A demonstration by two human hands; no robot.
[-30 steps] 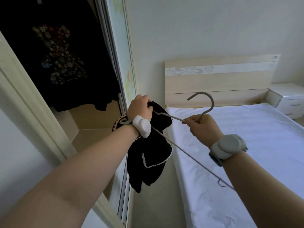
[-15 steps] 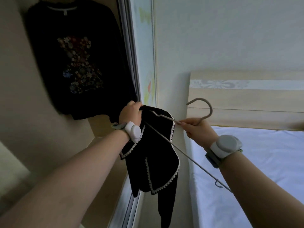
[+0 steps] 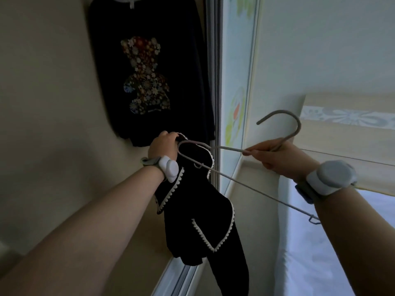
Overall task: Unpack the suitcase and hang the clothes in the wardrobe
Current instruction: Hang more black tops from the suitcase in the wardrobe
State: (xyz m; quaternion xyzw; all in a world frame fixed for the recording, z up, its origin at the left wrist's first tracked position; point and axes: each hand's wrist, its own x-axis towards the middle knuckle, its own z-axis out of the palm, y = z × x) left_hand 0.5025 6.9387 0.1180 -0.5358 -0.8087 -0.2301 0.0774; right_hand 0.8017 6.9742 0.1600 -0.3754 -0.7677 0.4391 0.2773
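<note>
The view has swung off the bed (image 3: 320, 263) and into the wardrobe (image 3: 53, 82), so the person now faces the hanging space (its rail lies above the frame). The black trimmed garment (image 3: 201, 221), bunched up a second ago, now hangs long and loose in front of the wardrobe's open side. The hanger (image 3: 256, 191) has slid further left: its rounded shoulder end now lies against the top of the garment, right beside the knuckles that hold it. I judge the hanger is being threaded into the garment, with the hanging itself still to do.

The left hand (image 3: 163, 146) is clamped on the top edge of the garment. The right hand (image 3: 275, 157) pinches the hanger wire just below its hook. The two hands are well apart, joined only by the hanger.

By count:
- One wardrobe and one bed.
- One bear sweater (image 3: 181, 60) already hung inside.
- One garment in hand.
- One hanger in plain view; whatever carries the sweater is cut off at the top.
- Two hands.
- Two wrist bands (image 3: 331, 177), one on each arm.
- No suitcase in view.
</note>
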